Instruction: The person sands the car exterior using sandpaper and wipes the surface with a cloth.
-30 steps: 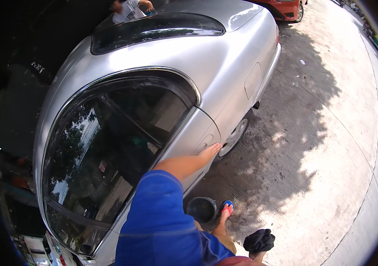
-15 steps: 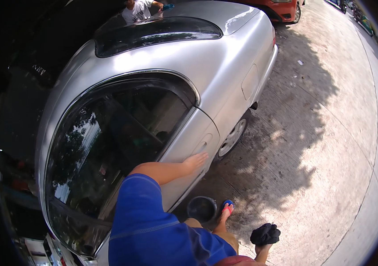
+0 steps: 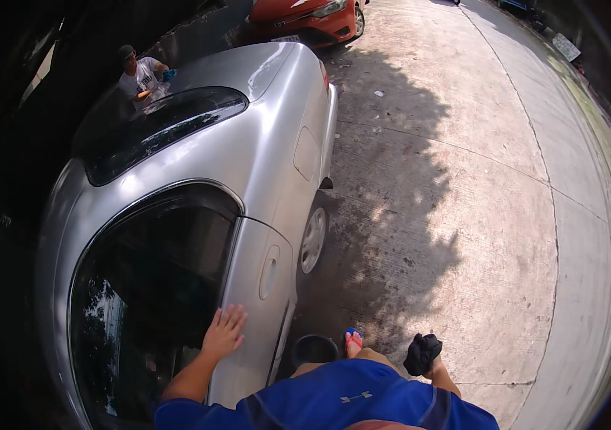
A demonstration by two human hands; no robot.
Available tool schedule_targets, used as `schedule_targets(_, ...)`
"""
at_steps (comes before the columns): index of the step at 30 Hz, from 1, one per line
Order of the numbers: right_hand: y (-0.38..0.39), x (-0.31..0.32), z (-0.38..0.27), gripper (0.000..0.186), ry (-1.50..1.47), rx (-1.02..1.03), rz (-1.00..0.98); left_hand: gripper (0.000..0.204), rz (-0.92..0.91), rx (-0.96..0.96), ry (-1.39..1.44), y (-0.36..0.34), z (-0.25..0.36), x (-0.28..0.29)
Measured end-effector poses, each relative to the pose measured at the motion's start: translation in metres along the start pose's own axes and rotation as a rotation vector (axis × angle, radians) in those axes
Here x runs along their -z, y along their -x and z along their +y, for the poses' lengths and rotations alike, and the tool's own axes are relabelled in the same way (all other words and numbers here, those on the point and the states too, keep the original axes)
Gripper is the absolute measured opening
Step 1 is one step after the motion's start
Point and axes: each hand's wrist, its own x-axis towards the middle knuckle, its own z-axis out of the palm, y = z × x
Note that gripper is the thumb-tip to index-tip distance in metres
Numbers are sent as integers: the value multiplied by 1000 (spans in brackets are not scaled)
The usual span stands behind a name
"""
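A silver car [image 3: 266, 140] fills the left side. My left hand [image 3: 224, 334], open with fingers outstretched, is over the lower edge of its rear side window [image 3: 155, 279], just before the door handle [image 3: 270, 272]. Whether the palm presses on the metal cannot be made out. Out to the right, clear of the car, my right hand [image 3: 434, 368] is closed on a bunched black cloth [image 3: 422, 353], which hides most of its fingers. A dark bucket [image 3: 315, 350] stands on the ground between the door and my sandalled foot [image 3: 353, 342].
Across the car, a person [image 3: 137, 79] in a white shirt holds something blue [image 3: 169, 74] near the rear window. A red car [image 3: 305, 20] is parked behind the silver one. Concrete pavement [image 3: 492, 215], partly in tree shade, runs along the right.
My left hand has moved from below the door handle back toward the window's edge. My view has swung, showing more of the person and the red car. The black cloth stays in my right hand.
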Motion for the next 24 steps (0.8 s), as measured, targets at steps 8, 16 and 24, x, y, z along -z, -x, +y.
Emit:
schedule_targets(8, 15, 26, -24, 54, 258, -80, -23, 64, 190, 192, 12, 103, 42, -50)
schedule_targets(16, -34, -103, -57, 57, 556, -46, -125, 61, 204, 236, 20, 106, 47, -41)
schedule_targets(24, -72, -137, -61, 57, 626, -121, -361, 64, 221, 226, 32, 92, 43, -36)
